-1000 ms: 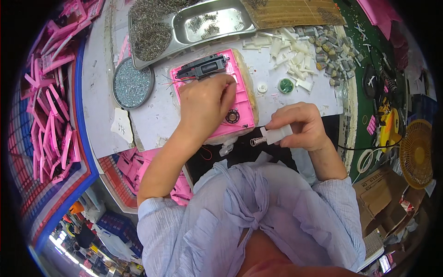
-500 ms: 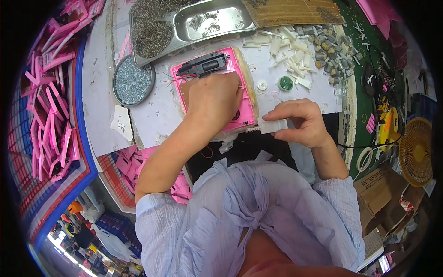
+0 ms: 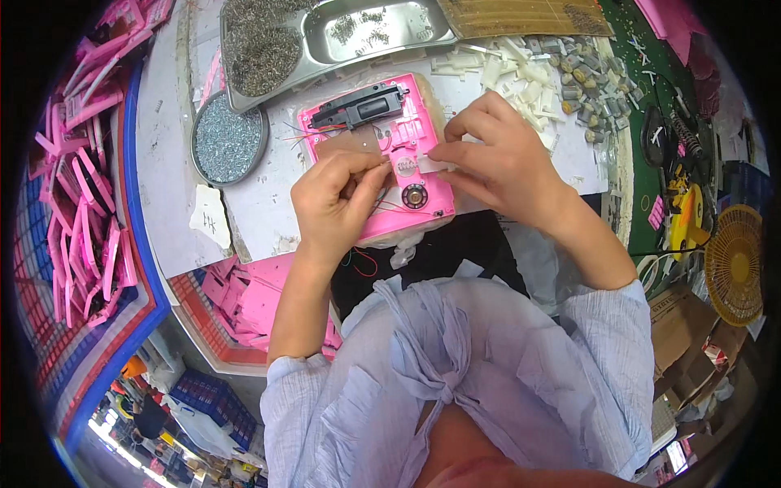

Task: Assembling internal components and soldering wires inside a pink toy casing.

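Observation:
A pink plastic housing (image 3: 438, 199) lies on a padded, plastic-wrapped base in front of me. It holds a black mechanism (image 3: 358, 107), a brown board (image 3: 346, 145), thin wires and a round black speaker (image 3: 415, 196). Over the housing's right side, my right hand (image 3: 517, 163) pinches a small white plastic piece (image 3: 434, 165). A coil spring (image 3: 405, 167) shows just left of that piece. My left hand (image 3: 332, 199) is closed above the lower left of the housing, thumb and fingertips together; whatever they grip is too small or hidden to name.
A round dish of small screws (image 3: 229, 138) stands to the left, below a steel tray (image 3: 382, 58) with small metal parts. White plastic pieces (image 3: 529, 77) and small motors (image 3: 590, 89) are heaped at the far right. Pink parts (image 3: 89, 211) fill a rack at left.
My right hand has brought the white piece leftward from beside the housing to over it. My left hand has drawn back toward me and left, uncovering the speaker and spring.

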{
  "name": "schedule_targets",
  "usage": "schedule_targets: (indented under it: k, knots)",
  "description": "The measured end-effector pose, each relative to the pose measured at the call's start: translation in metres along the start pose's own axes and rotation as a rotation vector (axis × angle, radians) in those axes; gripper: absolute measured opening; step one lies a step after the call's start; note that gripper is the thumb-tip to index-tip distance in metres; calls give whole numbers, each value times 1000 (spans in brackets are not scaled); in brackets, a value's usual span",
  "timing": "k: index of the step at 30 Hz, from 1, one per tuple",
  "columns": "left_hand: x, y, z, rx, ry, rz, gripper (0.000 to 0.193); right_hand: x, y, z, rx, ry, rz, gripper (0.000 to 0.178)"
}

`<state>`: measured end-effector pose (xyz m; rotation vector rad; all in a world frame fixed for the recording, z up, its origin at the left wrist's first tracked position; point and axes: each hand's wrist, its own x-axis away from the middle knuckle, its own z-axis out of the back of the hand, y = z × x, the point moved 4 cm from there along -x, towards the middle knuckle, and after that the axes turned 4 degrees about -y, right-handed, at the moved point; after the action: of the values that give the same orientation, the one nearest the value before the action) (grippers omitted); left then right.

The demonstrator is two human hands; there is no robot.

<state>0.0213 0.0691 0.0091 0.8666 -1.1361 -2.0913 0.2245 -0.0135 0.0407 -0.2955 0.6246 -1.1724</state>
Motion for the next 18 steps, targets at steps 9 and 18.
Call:
schedule_targets:
  k: [9,18]
  knots:
    - [1,-9,-2,68,-20,-1,10,-21,-2,-12,-8,-54,183,31]
    - [2,-10,-1,118,-44,113,9,6,29,-36,-397,92,26,28]
